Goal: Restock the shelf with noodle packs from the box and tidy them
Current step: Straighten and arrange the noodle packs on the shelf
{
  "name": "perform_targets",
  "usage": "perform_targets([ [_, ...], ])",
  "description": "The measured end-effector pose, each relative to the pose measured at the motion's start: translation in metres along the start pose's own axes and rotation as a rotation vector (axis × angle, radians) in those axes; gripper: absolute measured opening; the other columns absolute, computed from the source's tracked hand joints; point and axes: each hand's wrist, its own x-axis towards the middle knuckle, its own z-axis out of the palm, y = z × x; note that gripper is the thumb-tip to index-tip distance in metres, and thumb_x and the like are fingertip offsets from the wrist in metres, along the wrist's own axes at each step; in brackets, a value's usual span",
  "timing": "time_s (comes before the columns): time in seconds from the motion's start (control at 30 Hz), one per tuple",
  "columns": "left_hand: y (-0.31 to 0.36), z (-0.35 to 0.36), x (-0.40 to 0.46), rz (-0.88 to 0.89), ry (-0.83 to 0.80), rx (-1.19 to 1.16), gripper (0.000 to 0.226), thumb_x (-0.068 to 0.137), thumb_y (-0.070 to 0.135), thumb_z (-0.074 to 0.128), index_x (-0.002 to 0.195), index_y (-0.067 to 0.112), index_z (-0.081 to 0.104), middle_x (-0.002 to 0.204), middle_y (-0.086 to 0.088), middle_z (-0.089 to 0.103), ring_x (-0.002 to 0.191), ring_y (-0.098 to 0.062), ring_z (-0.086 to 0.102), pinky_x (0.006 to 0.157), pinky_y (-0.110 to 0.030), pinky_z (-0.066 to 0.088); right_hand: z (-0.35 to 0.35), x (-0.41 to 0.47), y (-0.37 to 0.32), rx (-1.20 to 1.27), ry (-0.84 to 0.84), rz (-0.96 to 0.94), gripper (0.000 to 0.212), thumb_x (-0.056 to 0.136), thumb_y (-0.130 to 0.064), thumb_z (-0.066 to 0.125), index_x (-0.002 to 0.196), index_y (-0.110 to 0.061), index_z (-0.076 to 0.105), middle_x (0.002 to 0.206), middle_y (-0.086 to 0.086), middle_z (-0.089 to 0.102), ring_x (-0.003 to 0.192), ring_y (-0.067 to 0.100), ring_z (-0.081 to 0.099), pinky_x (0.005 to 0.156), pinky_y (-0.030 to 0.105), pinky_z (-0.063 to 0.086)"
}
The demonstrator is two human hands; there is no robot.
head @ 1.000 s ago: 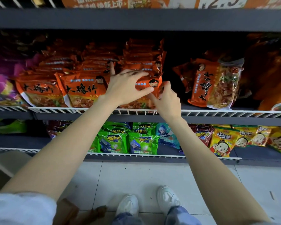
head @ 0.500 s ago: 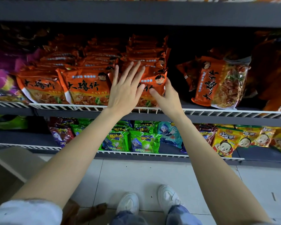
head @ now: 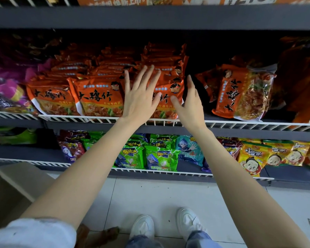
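Three rows of orange noodle packs stand on the middle shelf behind a white wire rail (head: 64,118). My left hand (head: 140,97) lies flat, fingers spread, against the front pack of the right-hand row (head: 170,86). My right hand (head: 190,101) is open with its palm at that pack's right edge and its thumb on the front. Neither hand grips anything. The other two rows start with a left pack (head: 50,97) and a middle pack (head: 98,97). The cardboard box (head: 9,190) sits at the lower left on the floor.
A larger orange multipack (head: 243,92) leans to the right of a dark gap. Purple packs (head: 5,86) lie at the far left. The lower shelf holds green (head: 161,156) and yellow (head: 252,158) snack bags. My white shoes (head: 186,221) stand on the tiled floor.
Both hands have let go of the front pack's top and opened. The left hand now lies flat on its face; the right hand has shifted to its right edge.
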Motion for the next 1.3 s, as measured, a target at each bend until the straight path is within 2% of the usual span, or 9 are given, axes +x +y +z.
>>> perform_targets([
  [0.17, -0.011, -0.004, -0.012, -0.248, -0.017, -0.128, 0.075, 0.088, 0.053, 0.053, 0.148, 0.018, 0.025, 0.155, -0.015, 0.018, 0.139, -0.037, 0.022, 0.115, -0.049, 0.016, 0.001, 0.002, -0.008, 0.078, -0.077, -0.072, 0.089, 0.089, -0.034, 0.063, 0.151, -0.031, -0.001, 0.157, 0.012, 0.016, 0.143, 0.028, 0.022, 0.104, 0.046, 0.036],
  [0.3, -0.017, 0.004, -0.006, -0.166, -0.059, -0.016, 0.078, 0.087, 0.062, 0.045, 0.146, 0.014, 0.029, 0.152, -0.013, 0.031, 0.142, -0.028, 0.023, 0.117, -0.042, 0.001, 0.006, 0.004, -0.01, 0.02, -0.091, -0.088, 0.077, 0.094, -0.021, 0.058, 0.151, -0.03, 0.007, 0.156, 0.01, 0.02, 0.133, 0.026, 0.04, 0.098, 0.037, 0.043],
  [0.43, -0.012, 0.008, -0.004, -0.15, -0.046, 0.027, 0.076, 0.088, 0.066, 0.04, 0.144, 0.015, 0.034, 0.147, -0.01, 0.04, 0.138, -0.025, 0.031, 0.116, -0.05, -0.002, 0.006, 0.007, -0.006, -0.022, -0.046, -0.086, 0.071, 0.094, -0.016, 0.056, 0.151, -0.027, 0.015, 0.153, 0.01, 0.027, 0.125, 0.025, 0.049, 0.094, 0.032, 0.044],
  [0.7, -0.01, 0.005, -0.008, -0.144, -0.05, 0.125, 0.073, 0.088, 0.068, 0.033, 0.14, 0.018, 0.041, 0.139, -0.011, 0.049, 0.142, -0.028, 0.022, 0.11, -0.062, -0.002, 0.007, 0.009, -0.005, -0.107, -0.04, -0.1, 0.067, 0.095, -0.018, 0.053, 0.15, -0.029, 0.017, 0.152, 0.013, 0.025, 0.115, 0.03, 0.055, 0.088, 0.04, 0.049],
  [0.87, -0.008, -0.007, -0.008, -0.138, -0.091, 0.111, 0.075, 0.088, 0.064, 0.039, 0.144, 0.016, 0.034, 0.149, -0.013, 0.036, 0.144, -0.028, 0.015, 0.11, -0.061, -0.007, -0.002, 0.008, -0.007, -0.157, -0.109, -0.055, 0.078, 0.093, -0.027, 0.056, 0.151, -0.035, 0.005, 0.157, 0.017, 0.009, 0.137, 0.038, 0.031, 0.102, 0.052, 0.041],
  [1.0, 0.004, -0.021, -0.011, -0.088, -0.021, 0.015, 0.067, 0.088, 0.05, 0.05, 0.142, 0.012, 0.037, 0.148, -0.014, 0.036, 0.142, -0.03, 0.021, 0.114, -0.055, 0.005, -0.026, -0.005, -0.005, -0.15, -0.126, -0.071, 0.08, 0.092, -0.027, 0.058, 0.151, -0.034, 0.004, 0.158, 0.014, 0.008, 0.145, 0.035, 0.01, 0.108, 0.05, 0.032],
  [1.17, 0.045, -0.036, -0.013, 0.207, 0.171, -0.272, 0.05, 0.087, 0.027, 0.054, 0.134, 0.013, 0.045, 0.134, -0.009, 0.05, 0.124, -0.025, 0.045, 0.108, -0.043, 0.03, -0.075, -0.025, 0.01, -0.309, -0.042, -0.146, 0.048, 0.095, -0.025, 0.054, 0.141, -0.019, 0.04, 0.143, 0.009, 0.041, 0.132, 0.03, 0.034, 0.105, 0.037, 0.031],
  [1.23, 0.07, -0.04, -0.012, 0.368, 0.177, -0.412, 0.049, 0.086, 0.018, 0.055, 0.134, 0.012, 0.046, 0.125, -0.008, 0.056, 0.109, -0.022, 0.054, 0.096, -0.036, 0.04, -0.098, -0.03, 0.023, -0.398, 0.024, -0.198, 0.034, 0.095, -0.022, 0.053, 0.128, -0.016, 0.055, 0.125, 0.007, 0.058, 0.12, 0.028, 0.045, 0.093, 0.032, 0.036],
  [1.3, 0.101, -0.039, -0.007, 0.396, 0.112, -0.532, 0.047, 0.087, 0.017, 0.054, 0.133, 0.013, 0.048, 0.116, -0.004, 0.059, 0.098, -0.018, 0.057, 0.086, -0.032, 0.044, -0.122, -0.03, 0.039, -0.455, 0.081, -0.209, 0.027, 0.094, -0.02, 0.054, 0.12, -0.015, 0.062, 0.11, 0.006, 0.065, 0.108, 0.027, 0.051, 0.079, 0.029, 0.036],
])
